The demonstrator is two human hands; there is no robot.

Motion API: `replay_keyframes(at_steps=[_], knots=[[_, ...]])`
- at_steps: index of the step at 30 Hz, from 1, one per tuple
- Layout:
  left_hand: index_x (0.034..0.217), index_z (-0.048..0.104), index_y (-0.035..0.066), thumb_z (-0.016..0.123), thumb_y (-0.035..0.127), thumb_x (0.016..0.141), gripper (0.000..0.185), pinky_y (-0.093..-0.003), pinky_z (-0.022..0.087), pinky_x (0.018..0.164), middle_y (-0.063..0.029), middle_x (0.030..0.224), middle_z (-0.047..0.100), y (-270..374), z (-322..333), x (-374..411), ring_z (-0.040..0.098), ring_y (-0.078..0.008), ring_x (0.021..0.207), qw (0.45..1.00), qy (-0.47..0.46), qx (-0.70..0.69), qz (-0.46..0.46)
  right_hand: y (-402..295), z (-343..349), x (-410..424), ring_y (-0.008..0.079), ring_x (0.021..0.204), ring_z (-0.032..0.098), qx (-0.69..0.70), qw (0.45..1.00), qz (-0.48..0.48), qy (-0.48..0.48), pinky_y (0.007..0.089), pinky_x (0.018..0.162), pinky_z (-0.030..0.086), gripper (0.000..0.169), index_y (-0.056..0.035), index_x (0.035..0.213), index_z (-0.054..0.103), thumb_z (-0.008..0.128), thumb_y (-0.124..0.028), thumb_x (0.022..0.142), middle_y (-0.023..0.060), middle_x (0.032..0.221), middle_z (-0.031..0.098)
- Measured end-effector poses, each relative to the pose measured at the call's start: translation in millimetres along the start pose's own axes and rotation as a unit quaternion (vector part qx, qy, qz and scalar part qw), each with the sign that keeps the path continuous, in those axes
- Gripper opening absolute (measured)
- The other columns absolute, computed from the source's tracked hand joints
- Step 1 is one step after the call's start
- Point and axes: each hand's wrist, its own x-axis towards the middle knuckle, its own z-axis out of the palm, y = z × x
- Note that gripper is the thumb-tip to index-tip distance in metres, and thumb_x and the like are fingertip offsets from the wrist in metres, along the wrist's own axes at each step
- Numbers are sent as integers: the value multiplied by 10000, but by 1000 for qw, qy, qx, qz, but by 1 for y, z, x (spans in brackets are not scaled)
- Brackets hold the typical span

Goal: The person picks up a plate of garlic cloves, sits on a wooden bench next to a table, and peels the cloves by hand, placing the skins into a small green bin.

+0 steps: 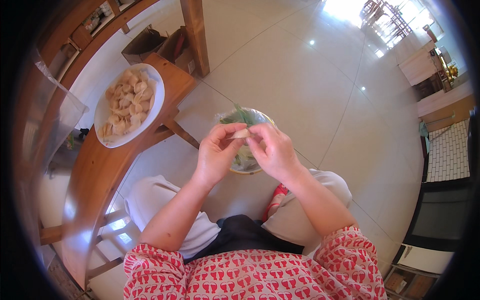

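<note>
Between the fingertips of both my hands is a small pale piece, likely a dumpling (240, 134). My left hand (219, 150) pinches its left end, and my right hand (273, 148) grips the right end. Below them on the floor stands a round bin lined with clear plastic (252, 170), holding green leafy scraps (242, 112), partly hidden by my hands. To the left, a white oval bowl (159, 98) heaped with pale folded dumplings (129, 101) rests on a wooden bench (112, 176).
Cardboard boxes (144, 47) lie on the tiled floor (285, 75) beyond the bench, near a wooden post (195, 37). A clear plastic sheet (69, 101) hangs at the left. Along the right edge stand a dark-fronted cabinet (438, 213) and other furniture.
</note>
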Motion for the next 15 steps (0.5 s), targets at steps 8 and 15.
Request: replay_keyframes(at_steps=[8, 15], knots=[[1122, 544, 10, 549, 28, 852, 270, -261, 458, 815, -56, 958, 598, -2, -7, 7, 571, -133, 890, 966, -44, -210, -147, 18, -8, 4, 305, 685, 579, 25, 998, -35, -36, 348, 597, 464, 62, -24, 841, 540, 574, -14, 790, 136, 760, 576], [1173, 504, 20, 522, 54, 878, 298, -272, 458, 830, -60, 986, 587, 6, -8, 12, 567, -158, 920, 931, -16, -314, -186, 20, -12, 5, 235, 648, 574, 60, 995, 34, -69, 311, 578, 458, 125, -50, 925, 575, 571, -25, 802, 107, 738, 574]])
